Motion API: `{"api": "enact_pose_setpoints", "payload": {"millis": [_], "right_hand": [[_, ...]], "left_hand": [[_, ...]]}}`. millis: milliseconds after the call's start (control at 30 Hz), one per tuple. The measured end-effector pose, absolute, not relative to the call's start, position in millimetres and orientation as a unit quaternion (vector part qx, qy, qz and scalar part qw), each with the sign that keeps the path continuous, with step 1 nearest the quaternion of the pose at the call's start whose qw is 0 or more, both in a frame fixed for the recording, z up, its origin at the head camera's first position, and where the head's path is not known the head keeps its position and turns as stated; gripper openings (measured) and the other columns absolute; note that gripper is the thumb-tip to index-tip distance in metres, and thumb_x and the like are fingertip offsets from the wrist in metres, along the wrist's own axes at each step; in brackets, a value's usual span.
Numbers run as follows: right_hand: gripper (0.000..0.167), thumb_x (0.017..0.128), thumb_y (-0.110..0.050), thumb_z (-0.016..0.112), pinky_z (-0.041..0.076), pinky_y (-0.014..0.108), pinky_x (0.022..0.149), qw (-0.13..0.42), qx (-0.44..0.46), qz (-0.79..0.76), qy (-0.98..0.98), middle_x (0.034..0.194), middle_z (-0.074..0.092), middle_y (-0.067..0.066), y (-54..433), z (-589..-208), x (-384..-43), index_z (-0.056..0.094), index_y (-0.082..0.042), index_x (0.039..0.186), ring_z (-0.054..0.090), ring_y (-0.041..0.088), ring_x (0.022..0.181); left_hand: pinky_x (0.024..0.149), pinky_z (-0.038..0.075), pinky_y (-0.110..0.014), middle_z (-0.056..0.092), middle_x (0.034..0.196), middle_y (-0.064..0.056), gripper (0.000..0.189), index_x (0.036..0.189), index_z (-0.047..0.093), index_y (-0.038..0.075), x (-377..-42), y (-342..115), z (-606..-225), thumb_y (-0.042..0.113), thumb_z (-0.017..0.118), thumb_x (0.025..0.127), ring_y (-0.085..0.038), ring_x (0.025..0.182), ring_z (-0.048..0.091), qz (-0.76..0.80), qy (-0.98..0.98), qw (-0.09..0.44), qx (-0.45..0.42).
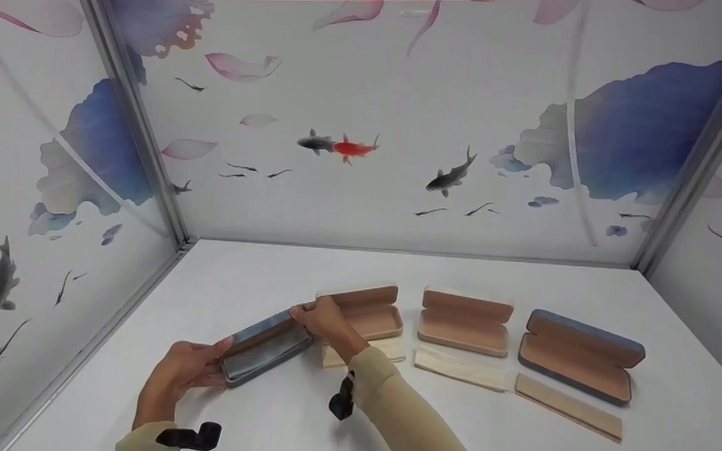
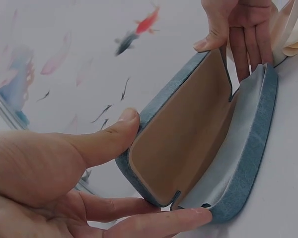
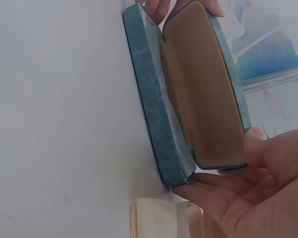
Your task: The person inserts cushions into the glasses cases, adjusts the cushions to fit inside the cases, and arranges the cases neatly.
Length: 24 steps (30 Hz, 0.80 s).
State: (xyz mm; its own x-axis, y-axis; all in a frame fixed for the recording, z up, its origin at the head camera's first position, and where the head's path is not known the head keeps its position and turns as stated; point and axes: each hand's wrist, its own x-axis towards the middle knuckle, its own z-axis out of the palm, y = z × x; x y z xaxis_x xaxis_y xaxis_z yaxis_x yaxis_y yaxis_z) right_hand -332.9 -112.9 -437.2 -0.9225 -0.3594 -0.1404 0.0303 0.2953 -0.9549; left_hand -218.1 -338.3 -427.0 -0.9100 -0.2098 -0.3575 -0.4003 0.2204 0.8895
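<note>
- Two hands hold one blue hinged case (image 2: 251,153): the left hand (image 1: 182,366) grips its left end, the right hand (image 1: 329,319) its right end, each with the thumb on the edge of the raised lid (image 2: 184,129) and fingers at the base.
- That case sits leftmost in the row, low over the worktop (image 1: 273,419); whether its underside touches is hard to tell.
- Main risk, as I judge it: if the thumbs press the lid down unevenly, it could snap over and nip a fingertip.
- The grey-blue cloth (image 2: 221,156) inside comes up to the rim near the right hand, so a closing lid might trap its edge; tipping the base could make it slide.
- A low sweep of the right sleeve (image 1: 398,394) might drag the first cream cloth (image 1: 389,349), which lies partly hidden beyond that arm.
- As for containers, the held case has a tan-lined lid, with the cloth spread along its base.
- Behind the right hand, a tan case (image 1: 373,321) gapes, partly covered from view.
- Next come a second tan case (image 1: 464,322) and another blue case (image 1: 577,363), linings showing, with a second cream cloth (image 1: 461,369) and a tan cloth (image 1: 568,407) lying in front of them respectively.
</note>
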Motion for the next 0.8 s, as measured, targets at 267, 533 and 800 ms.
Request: {"api": "enact_pose_setpoints", "payload": {"millis": [267,533,800], "right_hand": [[0.045,0.099,-0.025,0.065,0.027,0.026,0.052,0.158,-0.099,-0.590,0.785,0.054,0.028,-0.007,-111,-446,-331,0.042,-0.017,0.061,0.025,0.009,0.051],[0.032,0.098,-0.023,0.066,0.029,0.026,0.059,0.154,-0.103,-0.593,0.783,0.064,0.034,-0.006,-110,-448,-329,0.054,-0.013,0.069,0.030,0.010,0.060],[0.033,0.097,-0.024,0.067,0.029,0.025,0.057,0.149,-0.096,-0.596,0.783,0.065,0.040,-0.006,-110,-449,-330,0.054,-0.013,0.068,0.035,0.011,0.064]], "left_hand": [[0.093,0.057,-0.043,0.052,0.137,-0.039,0.085,0.141,0.033,-0.024,-217,-339,-427,0.040,0.067,0.096,-0.036,0.111,0.069,0.568,0.798,0.091,-0.181],[0.088,0.059,-0.040,0.062,0.126,-0.034,0.084,0.139,0.037,-0.021,-216,-342,-431,0.039,0.073,0.092,-0.033,0.105,0.073,0.558,0.804,0.088,-0.184],[0.090,0.058,-0.041,0.063,0.125,-0.032,0.085,0.140,0.037,-0.021,-219,-345,-431,0.040,0.073,0.091,-0.031,0.103,0.073,0.549,0.811,0.084,-0.181]]}}
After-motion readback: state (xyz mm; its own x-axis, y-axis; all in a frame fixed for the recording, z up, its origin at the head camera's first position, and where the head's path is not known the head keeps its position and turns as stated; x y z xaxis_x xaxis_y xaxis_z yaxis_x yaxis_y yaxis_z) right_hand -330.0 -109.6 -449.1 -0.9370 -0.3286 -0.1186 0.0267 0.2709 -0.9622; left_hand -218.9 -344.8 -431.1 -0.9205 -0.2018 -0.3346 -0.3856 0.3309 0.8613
